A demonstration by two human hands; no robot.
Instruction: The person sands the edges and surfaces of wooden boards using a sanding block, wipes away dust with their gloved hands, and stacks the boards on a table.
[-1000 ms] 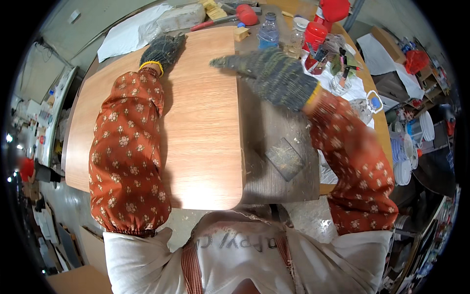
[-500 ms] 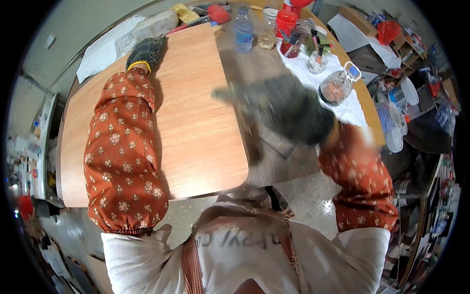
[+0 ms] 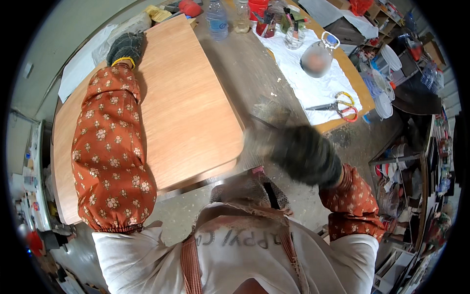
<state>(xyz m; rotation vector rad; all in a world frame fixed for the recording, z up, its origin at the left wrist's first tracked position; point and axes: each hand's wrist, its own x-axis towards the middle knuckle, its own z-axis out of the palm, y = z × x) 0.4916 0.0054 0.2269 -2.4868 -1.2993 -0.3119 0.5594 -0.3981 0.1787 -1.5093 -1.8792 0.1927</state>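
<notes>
I can't tell either grip: left hand (image 3: 125,47) at board's (image 3: 191,122) far edge, right hand (image 3: 304,154) beside its near-right corner. Tabletop (image 3: 249,68) spreads rightward.

A row of large dark letters (image 3: 230,238) runs across the chest of the white top (image 3: 240,264) between two red-checked straps (image 3: 191,259), and on the blue label (image 3: 218,24) of the clear plastic bottle (image 3: 216,11) the print is too small to read.
</notes>
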